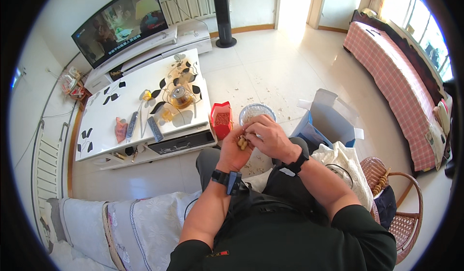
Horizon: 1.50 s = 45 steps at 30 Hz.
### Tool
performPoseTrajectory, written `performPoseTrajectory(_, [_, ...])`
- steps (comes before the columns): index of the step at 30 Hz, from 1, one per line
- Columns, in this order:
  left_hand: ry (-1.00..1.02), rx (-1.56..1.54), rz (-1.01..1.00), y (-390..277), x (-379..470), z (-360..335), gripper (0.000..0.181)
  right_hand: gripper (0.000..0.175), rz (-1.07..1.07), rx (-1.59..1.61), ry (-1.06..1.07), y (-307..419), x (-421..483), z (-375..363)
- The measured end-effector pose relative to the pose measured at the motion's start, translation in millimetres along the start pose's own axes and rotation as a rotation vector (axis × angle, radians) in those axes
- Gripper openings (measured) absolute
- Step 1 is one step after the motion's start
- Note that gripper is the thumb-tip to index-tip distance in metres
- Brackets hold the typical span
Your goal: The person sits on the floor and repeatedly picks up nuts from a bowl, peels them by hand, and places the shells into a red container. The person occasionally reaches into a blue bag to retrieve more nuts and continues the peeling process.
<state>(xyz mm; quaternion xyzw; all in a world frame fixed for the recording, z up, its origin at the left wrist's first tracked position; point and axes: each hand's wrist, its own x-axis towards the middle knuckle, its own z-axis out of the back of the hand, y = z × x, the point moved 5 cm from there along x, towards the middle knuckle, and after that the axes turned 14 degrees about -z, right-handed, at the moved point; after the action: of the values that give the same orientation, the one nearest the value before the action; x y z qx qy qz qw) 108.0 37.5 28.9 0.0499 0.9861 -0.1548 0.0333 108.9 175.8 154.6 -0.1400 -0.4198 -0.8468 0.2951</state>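
My left hand (pixel 233 149) is cupped, palm up, around several unshelled peanuts (pixel 243 144). Over it, my right hand (pixel 270 135) bends its fingers and thumb in against the left fingertips, pinching a peanut that they mostly hide. Beyond the hands on the floor stands a round plastic basket (pixel 259 108) with pale shell pieces inside, its near side partly covered by the right hand. To its left, an open red box (pixel 222 106) holds a heap of reddish shelled peanuts (pixel 222 119).
An open blue cardboard box (pixel 308 126) stands at right, flaps spread. At left, a white coffee table (pixel 105 120) bears a glass teapot (pixel 181 98) and remote controls (pixel 155 129). Shell scraps (pixel 268 89) litter the floor. A wicker chair (pixel 406 227) sits at lower right.
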Motion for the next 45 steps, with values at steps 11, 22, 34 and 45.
performPoseTrajectory(11, [0.062,0.054,0.053,2.8,-22.2,-23.0,0.017,0.011,-0.122,0.074,0.108,4.2,-0.9,13.5])
performPoseTrajectory(22, [0.011,0.071,0.039,4.4,-26.7,-28.9,0.01,0.009,-0.159,0.128,0.064,6.9,-4.8,18.2])
performPoseTrajectory(34, [0.036,0.123,0.024,2.4,-22.4,-23.3,0.01,0.011,-0.132,0.097,0.068,6.5,-4.3,15.3])
performPoseTrajectory(45, [-0.047,0.183,0.011,2.9,-25.8,-31.7,0.011,0.013,-0.122,0.107,0.079,1.6,-4.3,12.2])
